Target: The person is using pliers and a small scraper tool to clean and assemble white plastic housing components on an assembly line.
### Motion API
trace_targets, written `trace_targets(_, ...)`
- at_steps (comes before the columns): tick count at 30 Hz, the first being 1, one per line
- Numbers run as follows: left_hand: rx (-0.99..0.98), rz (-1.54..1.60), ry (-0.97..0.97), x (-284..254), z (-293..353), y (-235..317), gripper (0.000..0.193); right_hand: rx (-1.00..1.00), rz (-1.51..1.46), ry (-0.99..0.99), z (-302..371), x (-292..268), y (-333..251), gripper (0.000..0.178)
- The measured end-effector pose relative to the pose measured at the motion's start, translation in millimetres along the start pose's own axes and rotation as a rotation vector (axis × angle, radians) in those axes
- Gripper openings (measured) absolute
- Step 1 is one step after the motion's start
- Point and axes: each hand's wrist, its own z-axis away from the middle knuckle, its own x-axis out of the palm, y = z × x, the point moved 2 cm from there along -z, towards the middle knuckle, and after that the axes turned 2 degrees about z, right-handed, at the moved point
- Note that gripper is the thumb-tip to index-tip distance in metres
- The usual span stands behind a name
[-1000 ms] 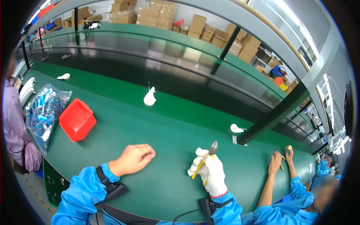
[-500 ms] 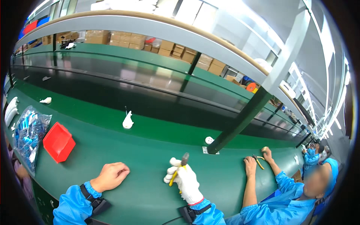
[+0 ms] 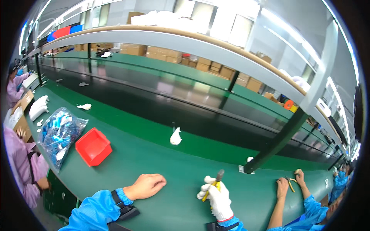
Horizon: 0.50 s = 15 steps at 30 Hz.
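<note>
My bare left hand rests on the green tabletop, its fingers loosely bent and apart from any object. My right hand, in a white knit glove, is shut on pliers with yellow handles. Their dark metal jaws point up and away from me; the exact kind of jaw is too small to tell. Beyond my hands a white moulded plastic part lies near the black belt. To the left of my left hand stands a red plastic bin, with nothing visible inside.
A clear bag of blue and white pieces lies left of the bin, near white curved parts. A dark green post rises at the right. Beside it, a co-worker's hands rest near other yellow-handled pliers. Another person in pink sits left.
The view has swung left, so the scene sits further right and the person in pink shows more. My right hand still holds the pliers; my left hand remains on the table.
</note>
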Motion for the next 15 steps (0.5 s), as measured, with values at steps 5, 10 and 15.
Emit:
trace_targets(5, 0.08, 0.035, -0.038, 0.1, -5.6, -2.7, 0.014, -0.041, -0.039, 0.019, -2.4, -6.7, 3.3, 0.038)
trace_targets(10, 0.023, 0.059, -0.034, -4.0, -3.2, 0.5, 0.013, -0.034, 0.024, 0.059, -2.1, 3.7, -2.8, 0.031)
trace_targets(15, 0.02, 0.061, -0.063, -4.2, -4.4, -2.6, 0.014, -0.056, 0.028, 0.019, -3.2, 0.4, 1.9, 0.03)
